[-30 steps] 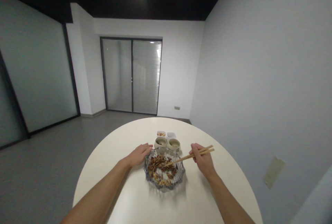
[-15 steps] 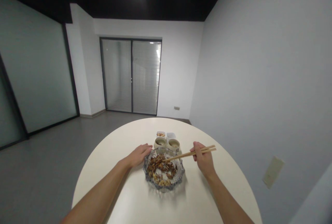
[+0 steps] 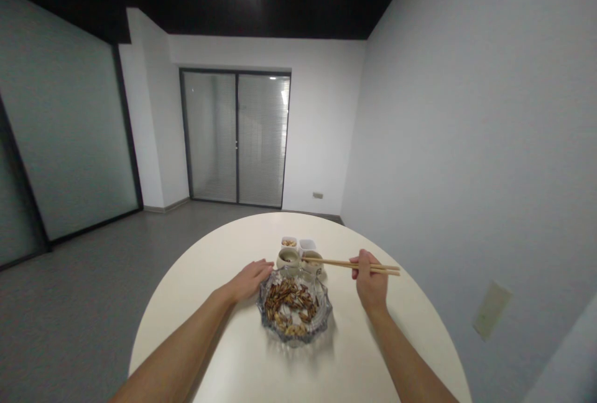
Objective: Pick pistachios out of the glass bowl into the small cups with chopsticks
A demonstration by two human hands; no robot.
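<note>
My right hand [image 3: 372,278] is closed around a pair of wooden chopsticks [image 3: 342,263]. Their tips reach over the right-hand beige cup [image 3: 313,270], near the left-hand beige cup [image 3: 288,266]. Whether the tips pinch anything is too small to tell. My left hand [image 3: 252,278] lies with fingers stretched out, fingertips at the left rim of a scalloped clear glass bowl [image 3: 323,322]. Inside the bowl are many small, long brown pieces [image 3: 284,296] and paler tan ones [image 3: 295,330] toward the near side; their kind is unclear.
Behind the cups stand two small white dishes: the left dish [image 3: 284,240] holds tan bits, and beside it is the right dish [image 3: 308,245]. Everything stands on a round cream table [image 3: 224,359]. A white wall [image 3: 466,142] rises close on the right.
My right hand has moved slightly right and away from me. The chopsticks have left the brown pieces in the bowl and their tips are now over the cups. My left hand stays still.
</note>
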